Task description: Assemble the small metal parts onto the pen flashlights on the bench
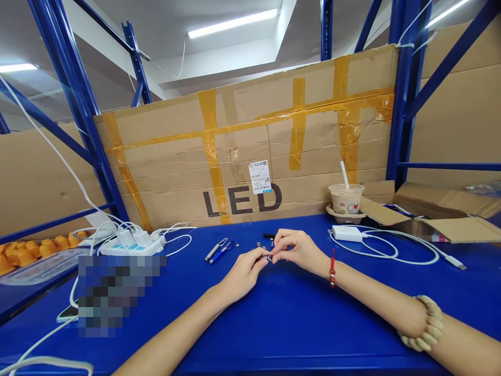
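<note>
My left hand [245,271] and my right hand [291,246] meet over the middle of the blue surface. Fingers and thumbs of both are pinched around one small shiny piece [266,257]; the fingers cover most of it, and its kind is too small to tell. Just beyond the fingertips lie small metal bits [259,244] and a short black rod [270,235]. To the left of my left hand rest two slim pen-like tools with wire clips, one silver [215,249] and one blue [222,252]. Between them and my hand is a tiny round metal part [237,245].
A white power strip [133,244] with plugs and cables stands at left, behind a blurred-out patch. At right are a drink cup [346,198] with a straw, a white charger [347,233] with its cable, and an opened cardboard box [422,227]. Taped cardboard [176,172] walls the back.
</note>
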